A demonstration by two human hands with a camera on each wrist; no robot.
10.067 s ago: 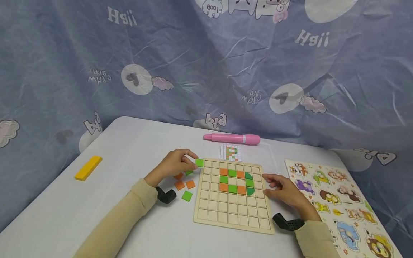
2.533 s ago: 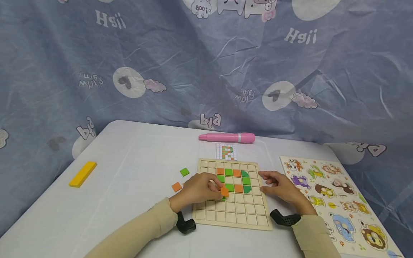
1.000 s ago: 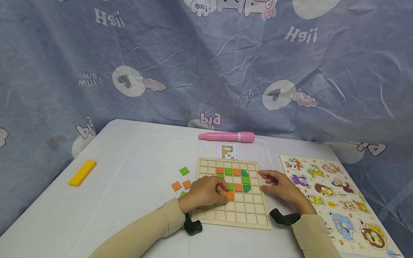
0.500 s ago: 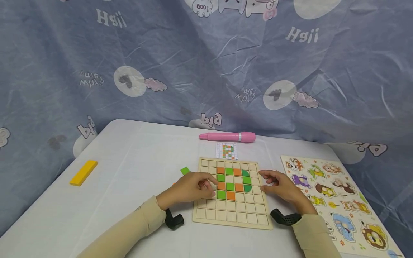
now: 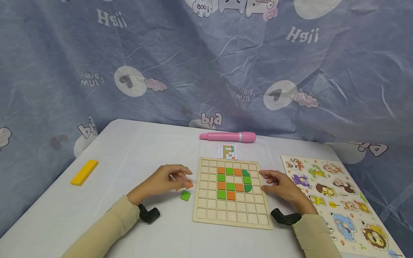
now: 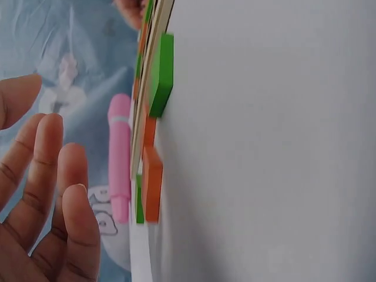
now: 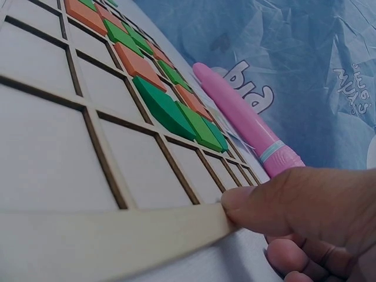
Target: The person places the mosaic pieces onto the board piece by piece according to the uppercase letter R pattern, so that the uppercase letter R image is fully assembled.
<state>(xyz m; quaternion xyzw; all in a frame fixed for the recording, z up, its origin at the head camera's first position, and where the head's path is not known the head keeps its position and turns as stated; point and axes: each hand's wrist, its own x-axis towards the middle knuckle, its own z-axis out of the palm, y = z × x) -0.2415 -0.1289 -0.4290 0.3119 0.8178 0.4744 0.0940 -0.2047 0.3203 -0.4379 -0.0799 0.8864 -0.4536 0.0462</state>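
Observation:
My left hand [image 5: 164, 181] hovers over the loose square tiles left of the board, fingers loosely bent and holding nothing. A green tile [image 5: 185, 195] and an orange tile [image 5: 189, 184] show beside it; others are partly hidden beneath the hand. In the left wrist view, a gap separates the thumb from the fingers [image 6: 47, 153]. The wooden grid board [image 5: 226, 216] carries orange and green squares and dark green rounded pieces. Its lowest filled row has a green tile [image 5: 221, 194] beside an orange tile [image 5: 231, 195]. My right hand [image 5: 284, 188] rests its thumb and fingertip against the board's right edge.
A small pattern card [image 5: 227, 151] lies behind the board, with a pink pen-shaped object [image 5: 227, 137] beyond it. An animal puzzle board [image 5: 342, 200] lies at the right. A yellow block [image 5: 84, 172] sits at the far left.
A green tile and then an orange one were set in the fourth row of the board. My left hand let go of the orange tile and moved left. The right hand stayed put.

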